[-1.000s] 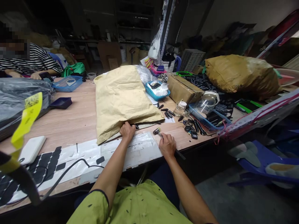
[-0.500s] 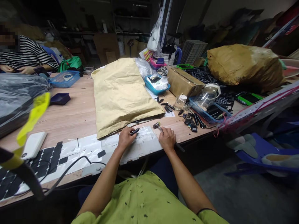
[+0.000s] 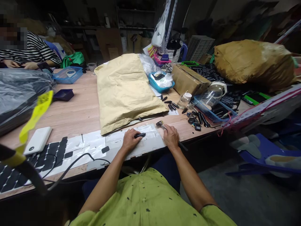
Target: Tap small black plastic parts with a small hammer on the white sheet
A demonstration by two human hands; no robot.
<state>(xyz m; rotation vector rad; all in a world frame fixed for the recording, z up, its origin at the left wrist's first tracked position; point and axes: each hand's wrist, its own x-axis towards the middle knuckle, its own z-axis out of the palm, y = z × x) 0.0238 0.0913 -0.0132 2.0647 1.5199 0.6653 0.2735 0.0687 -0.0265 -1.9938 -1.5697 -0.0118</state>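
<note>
I see the left hand point(image 3: 131, 139) gripping a small, elongated black piece point(image 3: 141, 135), its end poking past the fingers, over a white, plastic-covered board point(image 3: 152, 145) at the near edge of the tabletop point(image 3: 81, 110). The right hand point(image 3: 171, 136) is wrapped around a hammer point(image 3: 160, 123) with a dark grip. Beyond, I make out a creased, buff paper sack point(image 3: 129, 91), a clear, white-lidded jar point(image 3: 184, 101) and a brown cardboard box point(image 3: 187, 81).

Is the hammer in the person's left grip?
No, the right grip holds the hammer, while the left grip holds a small black piece.
</note>
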